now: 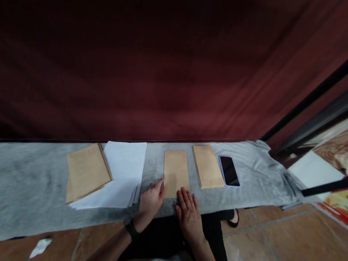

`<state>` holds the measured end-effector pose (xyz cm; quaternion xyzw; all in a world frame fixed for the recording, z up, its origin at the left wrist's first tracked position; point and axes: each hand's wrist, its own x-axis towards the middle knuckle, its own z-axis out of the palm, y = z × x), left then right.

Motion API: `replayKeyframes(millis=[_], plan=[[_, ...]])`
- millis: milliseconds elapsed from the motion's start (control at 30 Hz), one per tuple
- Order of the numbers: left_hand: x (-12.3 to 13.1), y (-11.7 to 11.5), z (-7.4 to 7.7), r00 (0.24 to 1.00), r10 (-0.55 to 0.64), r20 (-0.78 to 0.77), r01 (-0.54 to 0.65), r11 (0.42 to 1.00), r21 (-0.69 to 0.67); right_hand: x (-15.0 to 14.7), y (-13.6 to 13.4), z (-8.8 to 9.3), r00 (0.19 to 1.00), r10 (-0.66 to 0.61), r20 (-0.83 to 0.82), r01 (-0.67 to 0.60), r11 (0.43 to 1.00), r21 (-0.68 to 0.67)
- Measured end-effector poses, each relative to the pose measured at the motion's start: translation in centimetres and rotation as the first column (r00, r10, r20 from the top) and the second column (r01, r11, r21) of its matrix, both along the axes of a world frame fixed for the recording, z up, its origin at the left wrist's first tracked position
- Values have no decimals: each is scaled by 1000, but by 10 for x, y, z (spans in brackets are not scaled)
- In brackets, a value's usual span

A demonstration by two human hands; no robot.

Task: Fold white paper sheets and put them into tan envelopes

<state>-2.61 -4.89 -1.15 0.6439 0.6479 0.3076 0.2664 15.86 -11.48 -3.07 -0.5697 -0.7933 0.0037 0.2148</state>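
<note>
A brown paper envelope point(176, 170) lies flat in front of me on the grey cloth. My left hand point(150, 198), with a dark watch on its wrist, is at the envelope's lower left edge. Its fingers are curled, thumb and index close together; a small dark spot shows between them, too small to name. My right hand point(189, 215) rests with outstretched fingers on the envelope's lower right corner. To the right is a stack of similar envelopes point(208, 166). On the left, more brown envelopes point(87, 172) partly cover a pile of white paper sheets point(124, 173).
A phone point(229, 171) with a dark screen lies right of the envelope stack. Grey cloth point(24, 178) covers the long narrow surface, with a dark red wall point(155, 80) behind it. Black bars point(329, 87) stand at the right. A crumpled white tissue point(40, 247) is on the tiled floor.
</note>
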Motion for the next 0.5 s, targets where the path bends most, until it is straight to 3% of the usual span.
replayKeyframes(millis=[67, 200, 333, 500], plan=[[7, 7, 3, 978, -129, -165, 148, 983, 107, 1, 0, -4, 1000, -4, 16, 4, 1000, 10], [39, 36, 4, 825, -422, -376, 501, 853, 143, 0, 1, -5, 1000, -8, 2, 8, 1000, 12], [67, 71, -2, 754, -413, -511, 508, 860, 54, -1, 1, -3, 1000, -27, -15, 28, 1000, 9], [79, 106, -9, 761, -361, -539, 459, 887, 53, -2, 2, -3, 999, -35, -39, 36, 999, 18]])
